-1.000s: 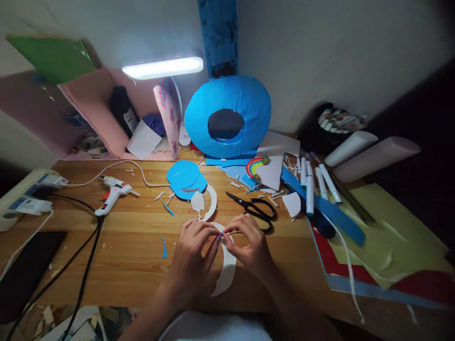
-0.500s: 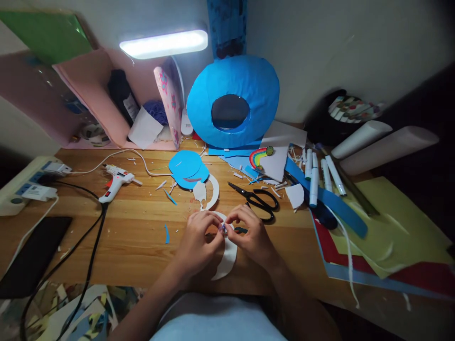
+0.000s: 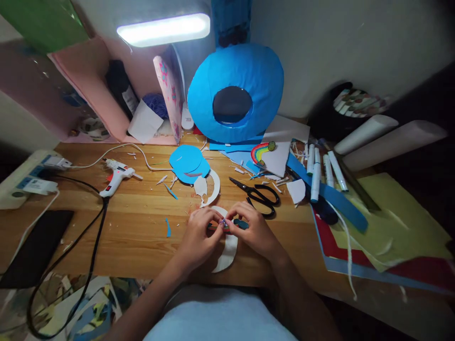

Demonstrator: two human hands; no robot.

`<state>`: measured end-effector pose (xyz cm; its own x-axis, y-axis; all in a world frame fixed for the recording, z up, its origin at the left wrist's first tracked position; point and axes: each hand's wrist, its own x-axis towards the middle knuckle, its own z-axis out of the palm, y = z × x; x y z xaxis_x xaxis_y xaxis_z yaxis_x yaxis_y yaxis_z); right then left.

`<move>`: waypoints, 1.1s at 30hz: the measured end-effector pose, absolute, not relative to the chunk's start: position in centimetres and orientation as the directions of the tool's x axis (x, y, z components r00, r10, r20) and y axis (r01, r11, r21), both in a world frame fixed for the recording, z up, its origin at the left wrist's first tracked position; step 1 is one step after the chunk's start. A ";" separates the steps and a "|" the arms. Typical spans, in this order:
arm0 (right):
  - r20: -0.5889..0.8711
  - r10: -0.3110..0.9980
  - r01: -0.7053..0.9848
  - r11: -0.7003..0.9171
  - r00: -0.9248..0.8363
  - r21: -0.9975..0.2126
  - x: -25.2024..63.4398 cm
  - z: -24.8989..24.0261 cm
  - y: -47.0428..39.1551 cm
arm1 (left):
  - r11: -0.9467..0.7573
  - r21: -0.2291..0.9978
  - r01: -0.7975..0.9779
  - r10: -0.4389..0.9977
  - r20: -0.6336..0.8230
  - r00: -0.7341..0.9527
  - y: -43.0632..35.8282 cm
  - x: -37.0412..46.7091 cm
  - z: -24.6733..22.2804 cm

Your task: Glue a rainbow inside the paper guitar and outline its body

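My left hand (image 3: 201, 232) and my right hand (image 3: 252, 232) meet fingertip to fingertip near the front of the desk, both closed in a pinch. Between them is a small coloured paper cutout (image 3: 241, 223), with a dark teal end by the right fingers and a reddish edge by the left. A tiny bluish-white bit shows at the fingertips; its kind is too small to tell. Under the hands lies a curved white paper piece (image 3: 227, 253), partly covered. Just beyond are a white paper ring (image 3: 214, 189) and black-handled scissors (image 3: 261, 194), untouched.
A glue gun (image 3: 117, 177) lies left, its black cable near a power strip (image 3: 21, 180). Behind stand a large blue ring (image 3: 266, 90) and a lit lamp (image 3: 163, 30). A paper rainbow (image 3: 261, 152), markers (image 3: 315, 177), paper scraps and coloured sheets (image 3: 387, 222) lie right.
The view has tilted slightly downward. My hands stay together in the same pinch, and more of the cutout's reddish edge and teal end now shows.
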<state>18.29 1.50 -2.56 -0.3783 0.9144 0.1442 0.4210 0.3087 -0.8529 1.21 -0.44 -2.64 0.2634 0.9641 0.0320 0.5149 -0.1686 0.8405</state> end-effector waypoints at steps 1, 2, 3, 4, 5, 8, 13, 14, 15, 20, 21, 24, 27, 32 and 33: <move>0.153 0.915 0.417 0.313 -0.374 -0.853 18.3 -2.6 1.5 | -0.171 0.840 0.514 0.963 0.033 0.266 -0.4 1.2 -2.6; 0.165 0.914 0.413 0.321 -0.370 -0.853 18.3 -2.6 1.4 | -0.175 0.841 0.513 0.962 0.035 0.271 -0.4 1.2 -2.6; 0.178 0.913 0.409 0.330 -0.367 -0.851 18.3 -2.5 1.4 | -0.178 0.841 0.511 0.961 0.036 0.275 -0.3 1.2 -2.5; 0.191 0.911 0.406 0.340 -0.365 -0.848 18.3 -2.5 1.4 | -0.182 0.842 0.509 0.960 0.038 0.279 -0.3 1.2 -2.5; 0.203 0.908 0.404 0.351 -0.365 -0.845 18.3 -2.5 1.4 | -0.185 0.842 0.506 0.958 0.040 0.283 -0.3 1.2 -2.5; 0.245 0.897 0.402 0.391 -0.367 -0.828 18.2 -2.5 1.3 | -0.191 0.844 0.502 0.953 0.037 0.300 -0.1 1.2 -2.4; 0.262 0.890 0.396 0.408 -0.373 -0.823 18.1 -2.7 1.4 | -0.204 0.832 0.517 0.945 0.029 0.326 0.1 1.0 -2.0; 0.251 0.896 0.392 0.394 -0.367 -0.831 18.1 -2.7 1.4 | -0.210 0.827 0.522 0.943 0.031 0.330 0.1 0.9 -1.9; 0.239 0.902 0.389 0.378 -0.360 -0.840 18.1 -2.8 1.5 | -0.216 0.822 0.528 0.943 0.035 0.332 0.0 0.9 -1.8; 0.201 0.927 0.375 0.318 -0.318 -0.871 18.2 -2.8 1.5 | -0.252 0.780 0.572 0.956 0.110 0.271 -0.2 0.8 -1.3; 0.196 0.929 0.374 0.310 -0.313 -0.874 18.2 -2.8 1.4 | -0.262 0.773 0.578 0.958 0.133 0.255 -0.3 0.8 -1.3; 0.187 0.937 0.372 0.294 -0.296 -0.881 18.2 -2.8 1.5 | -0.294 0.762 0.577 0.954 0.194 0.230 -0.3 0.8 -1.6; 0.179 0.939 0.364 0.283 -0.294 -0.887 18.3 -2.9 1.5 | -0.305 0.771 0.559 0.951 0.219 0.216 -0.3 0.9 -1.9; 0.154 0.939 0.384 0.270 -0.307 -0.883 18.1 -2.7 1.5 | -0.222 0.852 0.474 0.973 0.163 0.162 -0.3 0.9 -2.0; 0.150 0.941 0.394 0.267 -0.304 -0.879 18.1 -2.6 1.5 | -0.193 0.874 0.447 0.979 0.140 0.148 -0.3 1.0 -2.1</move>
